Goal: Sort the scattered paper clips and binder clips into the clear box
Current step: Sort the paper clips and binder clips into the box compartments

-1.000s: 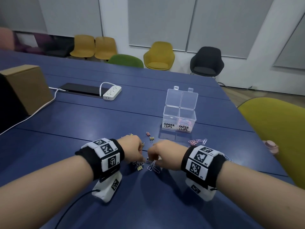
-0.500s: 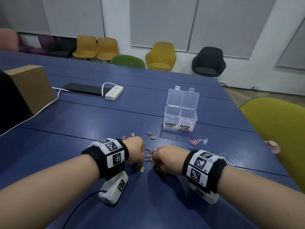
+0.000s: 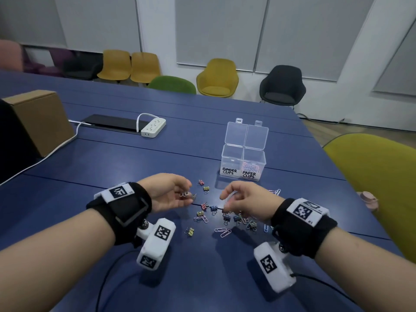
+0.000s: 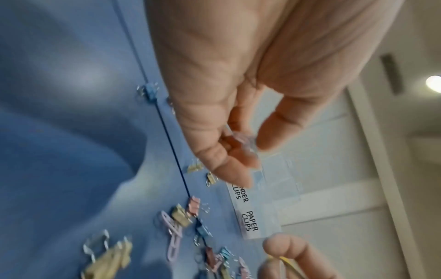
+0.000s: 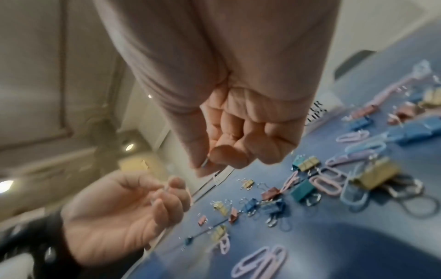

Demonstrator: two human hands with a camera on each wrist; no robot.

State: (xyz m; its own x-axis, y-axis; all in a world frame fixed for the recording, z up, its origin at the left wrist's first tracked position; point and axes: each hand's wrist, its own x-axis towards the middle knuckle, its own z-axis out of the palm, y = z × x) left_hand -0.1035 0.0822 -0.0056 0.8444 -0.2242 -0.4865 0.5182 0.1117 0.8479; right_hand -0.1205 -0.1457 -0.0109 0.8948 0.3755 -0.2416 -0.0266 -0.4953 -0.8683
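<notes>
The clear box (image 3: 243, 154) stands open on the blue table, its two halves labelled BINDER CLIPS and PAPER CLIPS; pink paper clips lie in the right half. Scattered binder clips (image 3: 213, 209) and paper clips (image 3: 222, 231) lie in front of it, between my hands. My left hand (image 3: 188, 194) is raised, palm turned inward, and pinches a small binder clip (image 4: 243, 140) with silver handles. My right hand (image 3: 225, 199) hovers over the pile with its fingers curled. Its thumb and forefinger (image 5: 210, 162) pinch a small clip whose kind I cannot tell.
A white power strip (image 3: 153, 128) and a black panel lie at the back left, beside a cardboard box (image 3: 38, 120). A yellow-green chair (image 3: 378, 188) stands close to the table's right edge. More paper clips (image 3: 275, 192) lie right of the box.
Both hands have lifted off the pile and moved apart, wrists turned. The left hand now holds a binder clip above the table.
</notes>
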